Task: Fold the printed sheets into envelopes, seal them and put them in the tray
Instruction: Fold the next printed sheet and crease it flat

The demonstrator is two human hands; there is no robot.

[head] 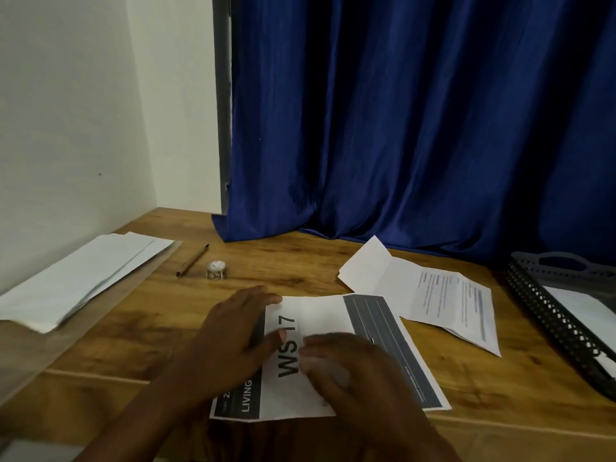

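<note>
- We have the printed sheet [320, 358] lying on the wooden table [160, 328] straight in front of us, one flap already turned over so that "WS 17" faces up. Our left hand [233, 335] lies flat on its left part, fingers stretched out and gripping nothing.
- Our right hand [346, 368] rests on the middle of the sheet with its fingers bent down onto the paper. It is blurred, so we cannot tell whether it pinches an edge or only presses.
- If we let the left hand lift too soon, the sheet could slide on the smooth wood and the crease would come out crooked.
- If we press the fold before the edges line up, the flaps may not meet, and the envelope may then be hard to seal.
- Pressing hard on the loose flap could wrinkle or tear it.
- The sticker roll [217, 270] and the pencil [192, 260] sit well apart, beyond our left hand. Reaching for the roll means freeing one hand, and the fold may spring open.
- A second, partly folded sheet [430, 295] lies just beside ours on the right; a sweeping forearm could push it.
- The tray [550, 315] stands at the far right edge, already holding some paper. A careless drop could miss it.
</note>
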